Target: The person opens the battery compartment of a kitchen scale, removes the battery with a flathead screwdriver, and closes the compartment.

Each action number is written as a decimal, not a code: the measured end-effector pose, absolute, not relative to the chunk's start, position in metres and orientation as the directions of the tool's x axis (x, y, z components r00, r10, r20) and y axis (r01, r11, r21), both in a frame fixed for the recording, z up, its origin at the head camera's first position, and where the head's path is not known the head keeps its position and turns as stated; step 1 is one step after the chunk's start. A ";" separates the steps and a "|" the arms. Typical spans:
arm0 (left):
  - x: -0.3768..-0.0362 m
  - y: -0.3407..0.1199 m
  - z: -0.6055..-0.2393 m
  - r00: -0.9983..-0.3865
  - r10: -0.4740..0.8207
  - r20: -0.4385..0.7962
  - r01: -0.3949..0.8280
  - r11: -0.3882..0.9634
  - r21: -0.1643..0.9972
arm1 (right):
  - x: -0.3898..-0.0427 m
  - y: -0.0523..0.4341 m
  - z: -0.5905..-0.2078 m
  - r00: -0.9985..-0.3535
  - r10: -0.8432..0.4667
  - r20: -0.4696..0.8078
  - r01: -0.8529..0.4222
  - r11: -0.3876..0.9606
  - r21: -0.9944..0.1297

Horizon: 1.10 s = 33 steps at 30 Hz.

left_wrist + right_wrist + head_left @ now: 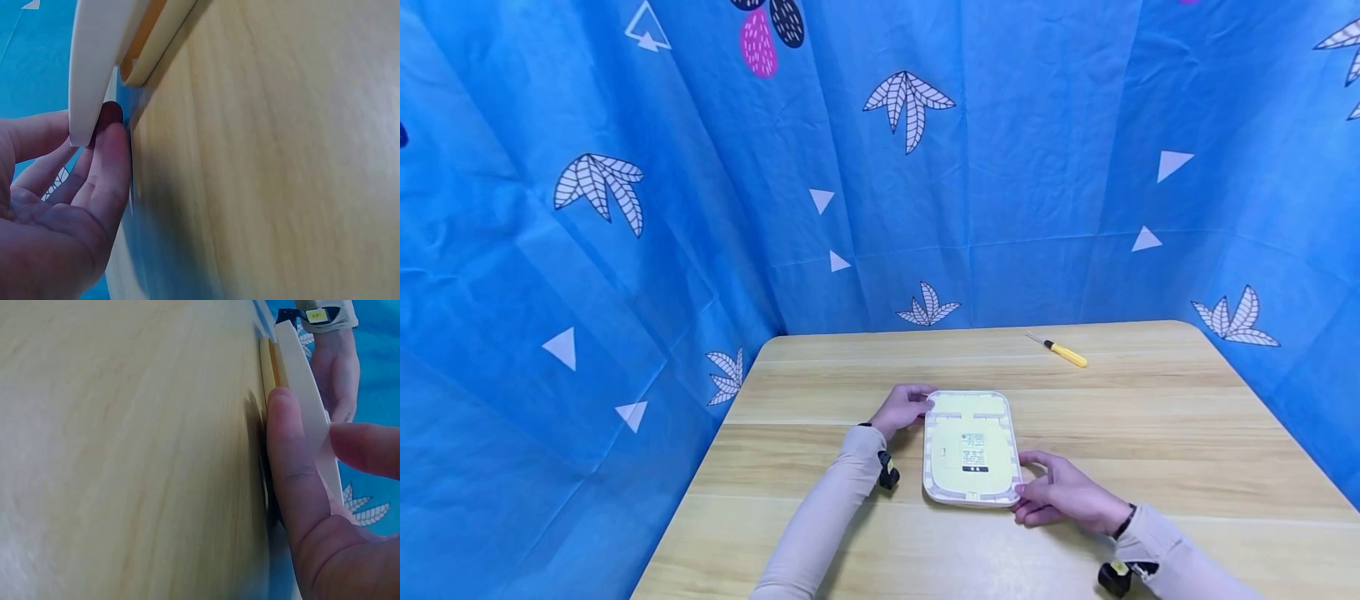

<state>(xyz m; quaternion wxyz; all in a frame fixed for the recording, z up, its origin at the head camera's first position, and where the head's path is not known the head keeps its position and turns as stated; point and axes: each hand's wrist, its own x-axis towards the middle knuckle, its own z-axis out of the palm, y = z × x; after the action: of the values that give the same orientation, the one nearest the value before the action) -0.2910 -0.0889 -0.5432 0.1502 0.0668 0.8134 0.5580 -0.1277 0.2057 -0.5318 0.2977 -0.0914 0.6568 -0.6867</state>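
Note:
A flat white device (972, 450) with rounded corners lies on the wooden table (1157, 417), its pale yellow back and a small label facing up. My left hand (904, 407) holds its far left corner; in the left wrist view my fingertips (111, 147) lie against the white rim (94, 62). My right hand (1060, 496) grips the near right corner. In the right wrist view my thumb (294, 481) presses along the device's edge (303, 381) and a finger lies over its top.
A small screwdriver (1063, 353) with a yellow handle lies at the back of the table, right of centre. Blue patterned cloth (625, 250) closes off the table on the left, back and right.

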 end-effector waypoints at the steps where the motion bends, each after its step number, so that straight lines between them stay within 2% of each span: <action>1: -0.291 -0.090 -0.543 -0.946 0.277 -0.170 -0.060 0.364 0.929 | -0.128 0.206 -0.532 -0.807 -0.527 -0.265 0.289 0.039 -0.957; 12: -0.280 -0.106 -0.538 -0.919 0.315 -0.238 -0.149 0.283 0.948 | -0.137 0.222 -0.531 -0.823 -0.479 -0.304 0.308 0.072 -0.949; 33: -0.249 -0.129 -0.526 -0.850 0.387 -0.357 -0.254 0.294 0.922 | -0.173 0.245 -0.527 -0.872 -0.371 -0.319 0.264 0.193 -0.945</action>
<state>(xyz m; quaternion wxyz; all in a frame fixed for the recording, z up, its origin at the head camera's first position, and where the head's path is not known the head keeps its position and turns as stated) -0.2494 -0.1287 -0.5263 0.2703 0.0439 0.7576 0.5925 -0.1727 0.2453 -0.5273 0.2504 -0.0367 0.7306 -0.6342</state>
